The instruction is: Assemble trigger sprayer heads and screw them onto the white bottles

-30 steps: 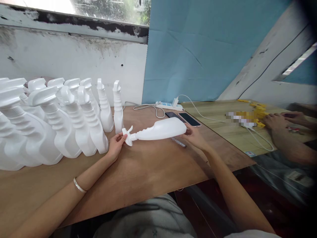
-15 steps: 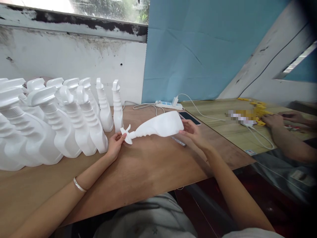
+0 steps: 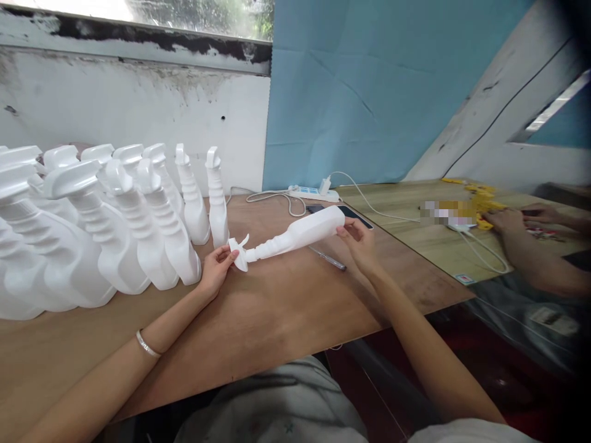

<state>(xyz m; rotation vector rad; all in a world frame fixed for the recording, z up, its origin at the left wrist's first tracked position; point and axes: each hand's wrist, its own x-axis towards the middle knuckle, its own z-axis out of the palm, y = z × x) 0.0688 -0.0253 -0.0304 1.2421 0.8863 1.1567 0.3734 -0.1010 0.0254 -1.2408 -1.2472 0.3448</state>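
Note:
A white plastic spray bottle point(image 3: 295, 235) lies nearly level in the air above the brown table, its base to the right and its neck to the left. My right hand point(image 3: 357, 243) grips the base end between thumb and fingers. At the neck, my left hand point(image 3: 219, 267) pinches the white trigger sprayer head point(image 3: 240, 255), whose trigger points up. The head meets the bottle's neck; whether it is fastened there I cannot tell. Left of my left hand stand several upright white spray bottles point(image 3: 173, 240) with heads on.
A phone point(image 3: 354, 216) and a slim clear-and-grey stick point(image 3: 329, 258) lie behind the held bottle. A power strip point(image 3: 314, 194) with white cables sits near the wall. At right, another person's hands point(image 3: 510, 223) handle yellow pieces point(image 3: 480, 200) on the neighbouring table point(image 3: 392, 206).
The held bottle has rolled about its long axis, showing its narrow side instead of its broad face. My right fingers have shifted at its base. My left hand keeps the sprayer head.

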